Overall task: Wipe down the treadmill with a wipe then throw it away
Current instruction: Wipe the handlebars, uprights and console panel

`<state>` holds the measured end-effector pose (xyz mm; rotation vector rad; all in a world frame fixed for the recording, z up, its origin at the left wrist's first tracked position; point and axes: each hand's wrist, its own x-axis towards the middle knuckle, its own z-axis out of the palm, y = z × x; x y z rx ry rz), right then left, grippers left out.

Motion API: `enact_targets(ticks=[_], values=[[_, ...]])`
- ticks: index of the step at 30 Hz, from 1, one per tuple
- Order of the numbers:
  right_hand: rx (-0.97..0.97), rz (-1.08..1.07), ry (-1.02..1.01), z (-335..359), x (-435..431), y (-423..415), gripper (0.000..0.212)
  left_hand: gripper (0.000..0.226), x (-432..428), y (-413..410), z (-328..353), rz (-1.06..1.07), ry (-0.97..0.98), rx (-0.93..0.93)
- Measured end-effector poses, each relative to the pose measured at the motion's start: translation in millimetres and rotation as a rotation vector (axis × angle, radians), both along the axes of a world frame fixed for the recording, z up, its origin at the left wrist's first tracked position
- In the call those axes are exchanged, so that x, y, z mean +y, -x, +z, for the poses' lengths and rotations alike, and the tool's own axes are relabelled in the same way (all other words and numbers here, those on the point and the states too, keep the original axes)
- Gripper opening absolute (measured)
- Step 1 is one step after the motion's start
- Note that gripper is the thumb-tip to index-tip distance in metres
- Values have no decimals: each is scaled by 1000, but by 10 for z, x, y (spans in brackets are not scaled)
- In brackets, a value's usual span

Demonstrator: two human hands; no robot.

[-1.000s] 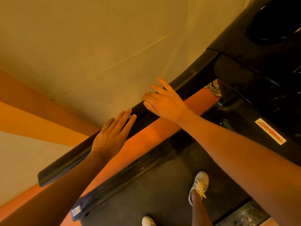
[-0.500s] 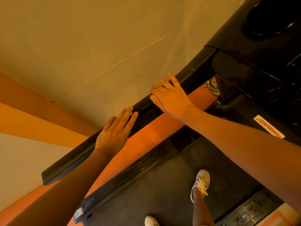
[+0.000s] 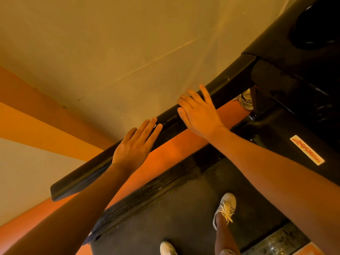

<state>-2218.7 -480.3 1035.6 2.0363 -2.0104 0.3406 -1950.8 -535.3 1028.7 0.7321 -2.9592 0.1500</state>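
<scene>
Glossy black handrail [image 3: 230, 87] | left hand [image 3: 132, 146] flat, fingers straight | right hand [image 3: 198, 113] flat, fingers spread

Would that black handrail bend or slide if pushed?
Likely stiff: the handrail runs straight, joined to the console. Its glossy surface looks smooth, so the left hand and right hand might slip along it.

The floor [image 3: 165, 153] is orange with paler bands running off to one side, and the treadmill stands on it, its dark belt [image 3: 184, 218] edged by a black side rail [image 3: 156, 188]. A pale laced shoe [image 3: 225, 207] is planted on the belt, with a second shoe [image 3: 167, 248] behind it, cut off at the bottom edge. Up by the machine's front post a crumpled pale wad [image 3: 245, 100] lies on the orange strip, close against the black frame.
</scene>
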Motion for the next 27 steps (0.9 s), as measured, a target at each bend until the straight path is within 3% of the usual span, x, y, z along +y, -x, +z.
enact_targets(ticks=[5,11,17,23,27], values=[[145,84,-19,177,-27,508,52,75,22,-1,19,-4,11,-13],[61,-20,-39,165,3,374,53,85,8,-6,-1,-5,10,-18],[204,78,-126,293,-12,631,45,86,9,-11,-18,10,33,-33],[-26,-95,-67,171,101,232,55,94,1,-22,-22,-2,21,-33],[5,-106,-111,257,58,422,53,82,1,-17,-47,4,29,-9]])
